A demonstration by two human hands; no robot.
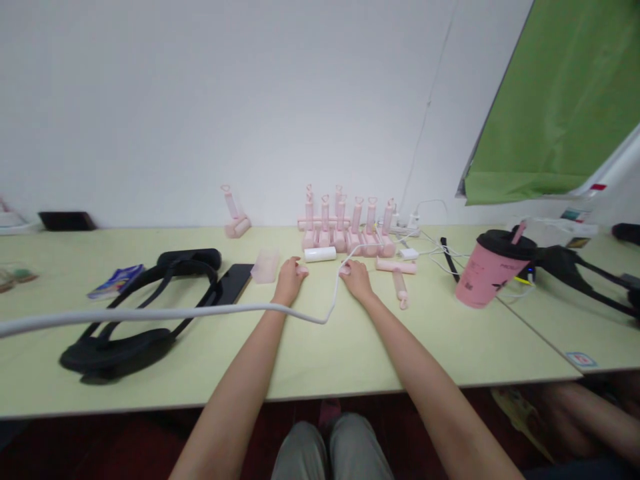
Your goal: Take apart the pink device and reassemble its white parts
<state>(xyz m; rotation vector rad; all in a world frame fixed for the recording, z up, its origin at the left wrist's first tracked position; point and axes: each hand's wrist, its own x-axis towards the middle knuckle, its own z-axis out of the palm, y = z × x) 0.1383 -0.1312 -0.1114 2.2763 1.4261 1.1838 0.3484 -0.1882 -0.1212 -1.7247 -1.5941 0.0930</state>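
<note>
Small pink piece (L) and small pink piece (R), each just above or on the bench, nr its middle; details too small to tell. L hand: grip closed on the L piece, fingertips round it. R hand: grip likewise closed on the R piece. Hands apart, forearms reaching fwd over the bench edge.

Btwn and just beyond the hands: white cylinder, lying horiz. Behind it, twd the wall: row of pink holders w/ upright clear tubes, looped tops. R of R hand: a pink bar lying flat, w/ a clear-pink tube pointing twd the person. L of L hand: translucent pink box, then dark phone. Farther back L, a lone pink unit nr the wall.

Outer L: black headset and blue packet. Outer R: white adapter w/ cables, pink cup w/ black lid & straw, 2nd black headset. White cord crosses the view L to ctr. Upper R: green curtain.
</note>
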